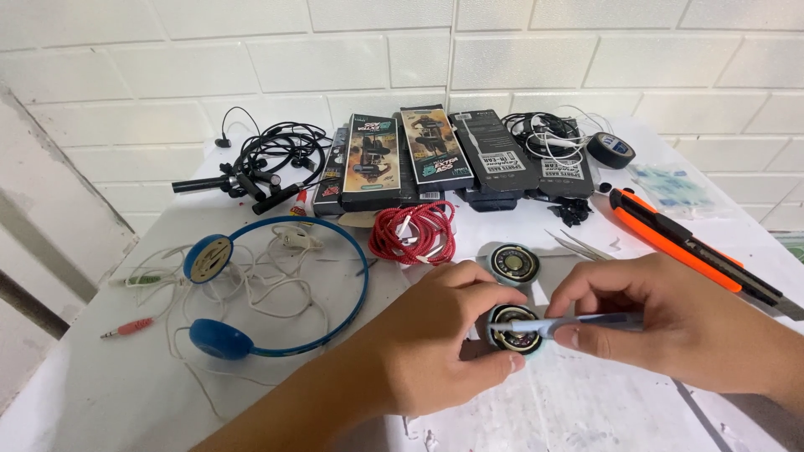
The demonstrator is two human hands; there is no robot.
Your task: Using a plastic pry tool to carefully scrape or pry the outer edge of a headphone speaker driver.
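While hands (435,335) work, headphones (276,285), cables (414,234), boxes (419,159) crowd

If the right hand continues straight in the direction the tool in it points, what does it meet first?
Probably the round speaker driver that the left hand pinches. The right hand points its pale tool leftward, its tip already over the driver; contact is unclear.

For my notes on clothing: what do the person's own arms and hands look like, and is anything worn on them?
Both forearms are bare as far as the picture shows; no sleeves are in view. The left hand and right hand have no gloves, rings or watch. The fingernails are short and unpainted.
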